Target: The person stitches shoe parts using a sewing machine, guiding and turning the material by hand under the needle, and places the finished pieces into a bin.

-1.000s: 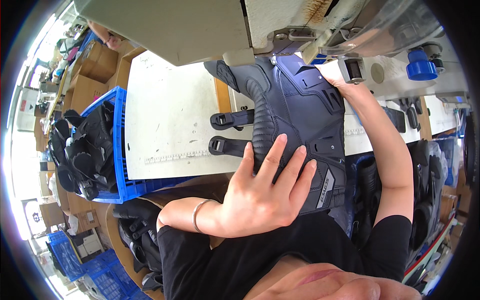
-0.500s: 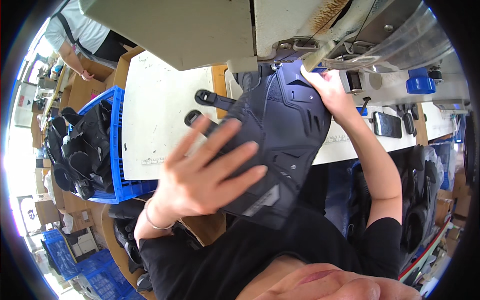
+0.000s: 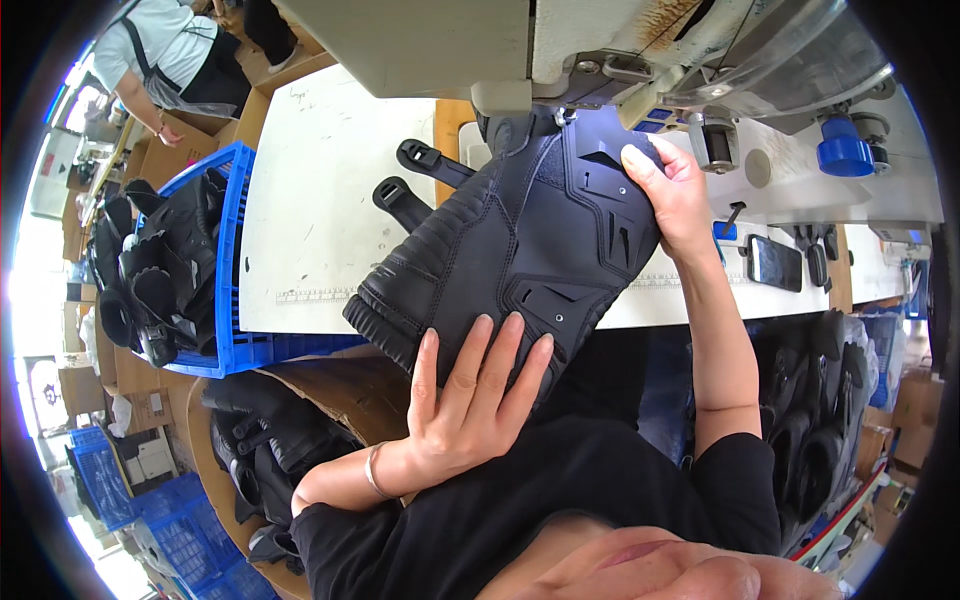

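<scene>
A black boot upper (image 3: 530,240) with ribbed panels, raised plates and two buckle straps (image 3: 405,205) lies slanted across the front of the white table, its far end beneath the sewing machine head (image 3: 590,75). On its far right edge my right hand (image 3: 680,195) has closed, thumb on top and fingers curled at the rim. My left hand (image 3: 470,400) rests on the near end, fingers stretched out and lying on the surface; its thumb is hidden. Where the needle meets the material cannot be made out.
Left of the table (image 3: 330,230), a blue crate (image 3: 232,260) holds black boot parts. A cardboard bin (image 3: 215,480) with more stands below. A phone (image 3: 775,262) lies at right. More black boots (image 3: 810,400) hang lower right. A person (image 3: 170,60) stands far left.
My left hand has come down from a blurred position above the boot upper onto its near end. The upper has turned, showing its ribbed left side. My right hand has slid slightly nearer along the edge.
</scene>
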The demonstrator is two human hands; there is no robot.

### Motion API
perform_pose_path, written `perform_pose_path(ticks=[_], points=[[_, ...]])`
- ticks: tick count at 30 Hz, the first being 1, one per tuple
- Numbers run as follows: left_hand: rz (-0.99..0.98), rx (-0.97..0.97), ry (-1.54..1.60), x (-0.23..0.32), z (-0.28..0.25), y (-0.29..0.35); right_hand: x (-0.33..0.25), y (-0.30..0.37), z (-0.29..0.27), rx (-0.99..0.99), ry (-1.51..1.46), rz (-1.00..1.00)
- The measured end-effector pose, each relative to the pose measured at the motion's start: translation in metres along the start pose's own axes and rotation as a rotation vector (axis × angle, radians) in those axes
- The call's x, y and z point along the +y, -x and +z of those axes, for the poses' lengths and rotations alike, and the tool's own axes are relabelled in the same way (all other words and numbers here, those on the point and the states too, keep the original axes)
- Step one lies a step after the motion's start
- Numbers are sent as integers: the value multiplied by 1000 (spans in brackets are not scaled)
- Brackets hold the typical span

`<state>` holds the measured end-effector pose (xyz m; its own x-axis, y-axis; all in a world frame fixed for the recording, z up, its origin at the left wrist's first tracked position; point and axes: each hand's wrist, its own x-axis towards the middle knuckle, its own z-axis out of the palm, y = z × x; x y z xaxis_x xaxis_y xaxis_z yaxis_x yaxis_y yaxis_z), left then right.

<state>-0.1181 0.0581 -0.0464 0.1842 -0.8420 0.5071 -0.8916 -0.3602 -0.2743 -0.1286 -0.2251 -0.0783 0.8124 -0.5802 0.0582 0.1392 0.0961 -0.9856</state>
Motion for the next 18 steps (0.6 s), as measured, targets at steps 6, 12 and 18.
perform_pose_path(ticks=[6,12,18], points=[[-57,-66,109,1,-2,4,2,-1,-2,-13,-11,-8],[-82,-36,179,-4,-2,1,3,0,-2,-21,-12,24],[-76,-73,193,-7,-6,-2,0,0,-1,-20,-1,37]])
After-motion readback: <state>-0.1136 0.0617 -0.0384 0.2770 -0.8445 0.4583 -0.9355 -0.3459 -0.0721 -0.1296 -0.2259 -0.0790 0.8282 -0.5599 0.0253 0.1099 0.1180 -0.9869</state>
